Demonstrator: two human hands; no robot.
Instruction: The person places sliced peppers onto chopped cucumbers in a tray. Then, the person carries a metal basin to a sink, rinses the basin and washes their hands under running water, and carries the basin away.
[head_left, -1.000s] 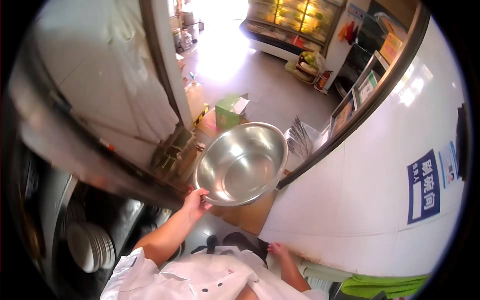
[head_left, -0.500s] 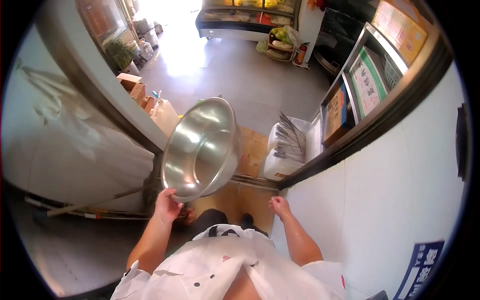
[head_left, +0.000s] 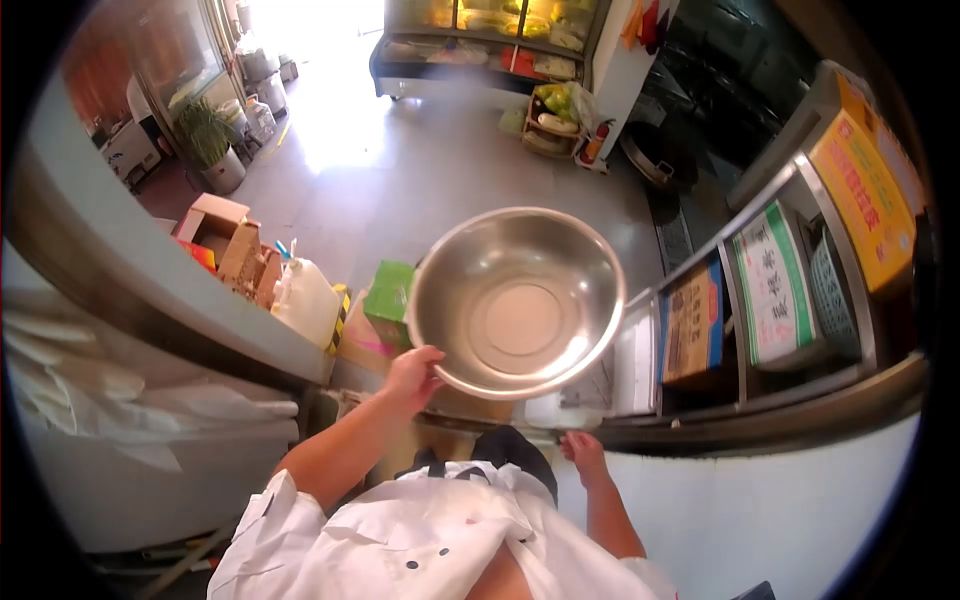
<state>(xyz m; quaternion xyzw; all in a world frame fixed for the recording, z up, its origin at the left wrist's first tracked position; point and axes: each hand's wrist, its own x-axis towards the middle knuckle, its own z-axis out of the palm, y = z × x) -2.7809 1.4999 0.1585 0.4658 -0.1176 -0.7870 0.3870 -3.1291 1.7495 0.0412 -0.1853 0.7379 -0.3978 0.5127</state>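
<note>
A wide stainless steel basin is held out in front of me, its open top facing up toward me and nothing visible inside. My left hand grips its rim at the near left side, thumb over the edge; the fingers beneath are mostly hidden. Down at my right side, my right hand hangs by the door frame with its fingers curled and nothing seen in them. The basin covers part of the doorway floor and most of a white container behind it.
On the left past the doorway are a green box, a white jug and opened cardboard boxes. Right stands a shelf with cartons. Farther off are a display fridge, a crate of vegetables and a fire extinguisher.
The basin has swung right and turned from steeply tilted to more level, still in my left hand. My body has moved forward to the doorway, and the view has turned.
</note>
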